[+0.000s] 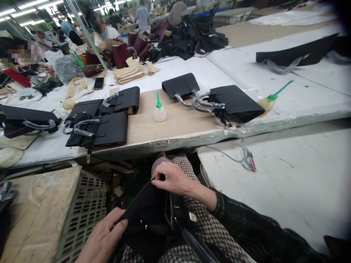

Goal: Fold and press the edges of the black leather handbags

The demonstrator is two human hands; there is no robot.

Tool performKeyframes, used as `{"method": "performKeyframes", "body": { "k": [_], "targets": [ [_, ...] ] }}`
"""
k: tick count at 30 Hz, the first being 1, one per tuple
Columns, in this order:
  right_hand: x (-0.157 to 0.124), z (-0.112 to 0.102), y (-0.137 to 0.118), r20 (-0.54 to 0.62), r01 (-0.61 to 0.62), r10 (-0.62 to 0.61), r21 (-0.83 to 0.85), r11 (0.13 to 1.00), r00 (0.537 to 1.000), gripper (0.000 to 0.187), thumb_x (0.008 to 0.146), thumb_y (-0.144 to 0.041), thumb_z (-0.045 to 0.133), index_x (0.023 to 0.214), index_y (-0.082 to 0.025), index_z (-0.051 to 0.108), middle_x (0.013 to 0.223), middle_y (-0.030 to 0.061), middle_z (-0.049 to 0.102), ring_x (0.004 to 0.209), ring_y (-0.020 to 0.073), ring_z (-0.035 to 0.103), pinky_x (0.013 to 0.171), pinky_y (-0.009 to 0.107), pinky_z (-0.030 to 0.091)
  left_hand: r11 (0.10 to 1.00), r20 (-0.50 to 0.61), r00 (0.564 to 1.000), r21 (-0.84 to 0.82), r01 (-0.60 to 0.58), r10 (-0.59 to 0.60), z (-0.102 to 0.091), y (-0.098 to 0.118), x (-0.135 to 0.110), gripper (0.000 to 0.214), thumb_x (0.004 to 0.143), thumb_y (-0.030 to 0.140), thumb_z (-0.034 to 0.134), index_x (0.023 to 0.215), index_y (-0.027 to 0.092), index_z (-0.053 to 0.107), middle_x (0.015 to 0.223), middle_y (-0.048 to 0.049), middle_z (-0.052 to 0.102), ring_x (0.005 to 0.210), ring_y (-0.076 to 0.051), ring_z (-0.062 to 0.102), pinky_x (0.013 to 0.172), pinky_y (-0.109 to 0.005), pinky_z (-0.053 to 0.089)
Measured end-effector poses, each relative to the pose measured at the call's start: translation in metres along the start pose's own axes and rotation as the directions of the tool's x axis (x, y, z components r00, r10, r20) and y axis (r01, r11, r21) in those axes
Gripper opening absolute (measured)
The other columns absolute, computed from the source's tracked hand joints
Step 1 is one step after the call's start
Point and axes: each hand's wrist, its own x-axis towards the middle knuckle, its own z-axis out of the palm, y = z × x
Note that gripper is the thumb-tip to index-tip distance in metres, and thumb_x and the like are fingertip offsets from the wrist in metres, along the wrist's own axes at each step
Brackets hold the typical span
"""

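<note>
A black handbag [148,215] lies across my lap, on checked cloth [219,239]. Its metal clasp [192,217] shows at the right, and small gold-coloured studs dot the dark fabric. My right hand [171,178] pinches the bag's upper edge between thumb and fingers. Lower down on the left, my left hand [105,233] grips the bag's side edge, thumb on top. Part of the bag runs out of view at the bottom. A plastic-wrapped handle [199,244] hangs along its right side.
Black handbags with wrapped handles, such as one handbag [112,128], lie on the long table [189,137]. A green-tipped glue bottle [159,112] stands there; another bottle [270,102] leans. Pink-handled snips [251,162] lie right. A plastic crate [87,204] stands left. People work behind.
</note>
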Motion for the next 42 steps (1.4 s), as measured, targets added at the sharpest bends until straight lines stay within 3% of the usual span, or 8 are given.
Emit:
{"method": "performKeyframes", "body": {
  "k": [4,10,13,16,21,25,34,42],
  "targets": [
    [0.0,-0.001,-0.002,-0.004,0.003,-0.003,-0.012,1.0,1.0,0.014,0.075,-0.022,0.071,0.066,-0.018,0.06,0.076,0.0016,0.069,0.077,0.0158,0.061,0.074,0.026,0.043,0.992,0.099,0.995,-0.122,0.011,0.002,-0.004,0.01,0.012,0.034,0.086,0.047,0.057,0.106,0.02,0.065,0.094,-0.003,0.07,0.088,-0.022,0.063,0.076,-0.026,0.046],
    [0.003,0.001,-0.001,0.032,0.008,-0.008,-0.014,1.0,0.999,0.015,0.077,-0.026,0.071,0.068,-0.019,0.062,0.075,0.0014,0.069,0.076,0.0161,0.06,0.071,0.026,0.043,0.992,-0.092,0.991,0.079,-0.094,0.101,0.006,-0.009,0.023,0.033,0.088,0.051,0.056,0.084,0.02,0.067,0.073,0.0001,0.064,0.069,-0.017,0.056,0.062,-0.023,0.039],
    [0.005,0.006,-0.001,0.033,0.005,-0.004,-0.033,0.999,0.999,0.013,0.076,-0.025,0.071,0.069,-0.019,0.063,0.075,0.0019,0.069,0.077,0.0165,0.061,0.073,0.027,0.044,0.979,-0.1,0.987,0.175,-0.107,0.126,0.004,-0.013,0.026,0.037,0.089,0.053,0.053,0.077,0.02,0.064,0.067,0.0018,0.058,0.064,-0.015,0.052,0.06,-0.023,0.036],
    [0.007,0.007,-0.001,0.035,0.005,-0.003,-0.04,0.999,0.999,0.011,0.076,-0.024,0.072,0.071,-0.018,0.064,0.077,0.0023,0.07,0.078,0.0168,0.062,0.075,0.027,0.045,0.974,-0.024,0.987,0.168,-0.153,0.159,0.0,0.001,0.041,0.036,0.089,0.053,0.053,0.077,0.02,0.064,0.068,0.0019,0.059,0.066,-0.016,0.052,0.06,-0.022,0.037],
    [0.005,-0.006,0.001,0.051,0.065,-0.065,0.006,0.998,0.997,0.008,0.078,-0.023,0.072,0.075,-0.018,0.065,0.083,0.002,0.072,0.083,0.0169,0.064,0.078,0.028,0.047,0.946,0.018,0.946,-0.044,-0.322,0.323,0.008,0.039,0.082,0.022,0.087,0.04,0.059,0.088,0.019,0.066,0.078,0.0013,0.062,0.073,-0.015,0.053,0.066,-0.021,0.04],
    [-0.003,-0.025,0.006,0.047,0.069,-0.076,0.125,0.99,0.996,0.016,0.077,-0.02,0.074,0.068,-0.018,0.062,0.102,0.0044,0.073,0.097,0.0174,0.066,0.087,0.029,0.048,0.947,0.047,0.947,-0.062,-0.314,0.317,0.015,0.041,0.1,0.023,0.086,0.039,0.061,0.08,0.017,0.063,0.066,0.0039,0.052,0.062,-0.012,0.044,0.057,-0.021,0.033],
    [-0.012,-0.031,0.015,-0.065,-0.07,0.08,0.145,0.987,0.995,0.008,0.078,-0.015,0.067,0.072,-0.018,0.064,0.087,0.0023,0.075,0.08,0.0154,0.069,0.077,0.026,0.049,0.943,0.14,0.958,-0.257,-0.21,0.251,0.019,0.038,0.1,0.031,0.084,0.043,0.063,0.1,0.016,0.067,0.079,-0.0012,0.064,0.071,-0.015,0.055,0.064,-0.022,0.042],
    [-0.015,-0.023,0.017,-0.135,-0.131,0.135,0.038,0.991,0.982,0.008,0.079,-0.019,0.067,0.072,-0.018,0.064,0.075,0.0006,0.072,0.07,0.0134,0.065,0.068,0.023,0.045,0.947,0.142,0.942,-0.151,-0.282,0.303,0.018,0.043,0.099,0.029,0.087,0.039,0.059,0.105,0.018,0.068,0.082,-0.0012,0.066,0.074,-0.016,0.055,0.067,-0.024,0.043]
  ]
}}
